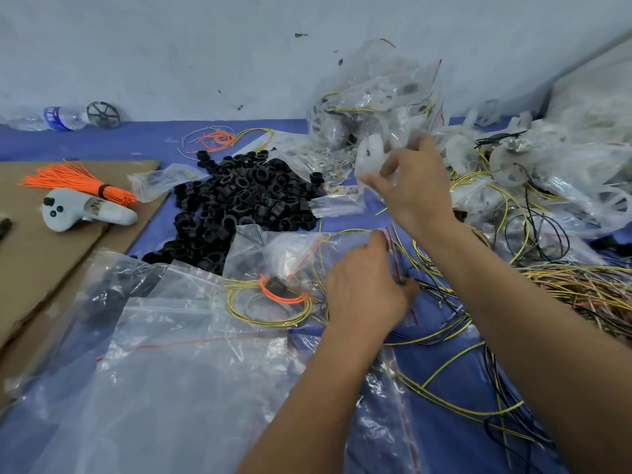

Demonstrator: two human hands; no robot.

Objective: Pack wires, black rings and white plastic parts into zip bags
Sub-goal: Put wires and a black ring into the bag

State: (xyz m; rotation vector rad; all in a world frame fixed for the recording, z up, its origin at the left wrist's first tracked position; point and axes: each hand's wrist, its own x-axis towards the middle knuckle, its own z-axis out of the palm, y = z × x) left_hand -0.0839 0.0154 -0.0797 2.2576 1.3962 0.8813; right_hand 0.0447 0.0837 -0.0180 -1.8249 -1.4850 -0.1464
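Zip bag with the red seal line sits in the middle of the blue work surface, and the left hand has its fingers curled over the bag's right edge, pinching the plastic by the opening. You can see coiled yellow wires and an orange wire loop through the bag. Up and to the right, the right hand grips a white plastic part, thumb and fingers clamped round it, held up off the surface. Just left of that is the big pile of black rings, far side of the bag. More empty clear bags lie near-left, overlapping. On the right there's a messy heap of bagged white parts and a tangle of loose yellow and black wires. Far left, a bundle of orange wires and a grey controller rest on cardboard, with a water bottle back by the wall.
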